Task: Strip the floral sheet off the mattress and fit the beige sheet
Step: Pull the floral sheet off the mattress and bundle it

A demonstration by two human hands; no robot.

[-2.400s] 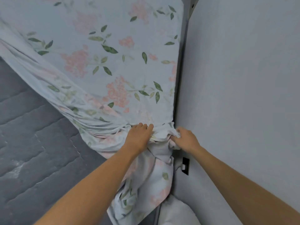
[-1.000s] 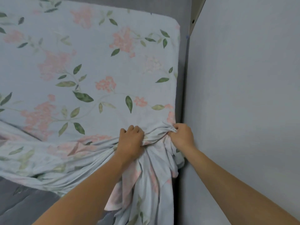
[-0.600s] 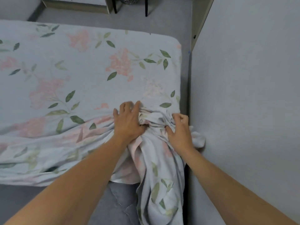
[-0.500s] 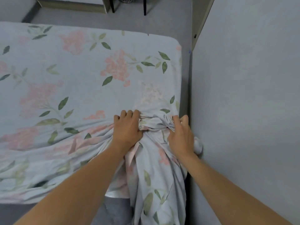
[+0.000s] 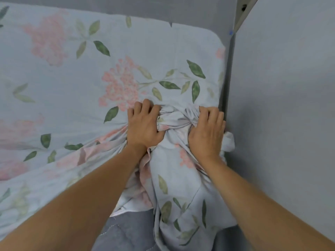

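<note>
The grey wall (image 5: 282,105) stands just beside the right hand (image 5: 206,131), leaving only a narrow dark gap along the mattress (image 5: 126,234) edge. Leftward, the flat floral sheet (image 5: 72,84) lies open.

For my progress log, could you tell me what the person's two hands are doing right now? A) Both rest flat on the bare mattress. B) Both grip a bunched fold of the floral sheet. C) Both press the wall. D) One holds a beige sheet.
B: the left hand and right hand each clutch gathered fabric of the floral sheet.
</note>
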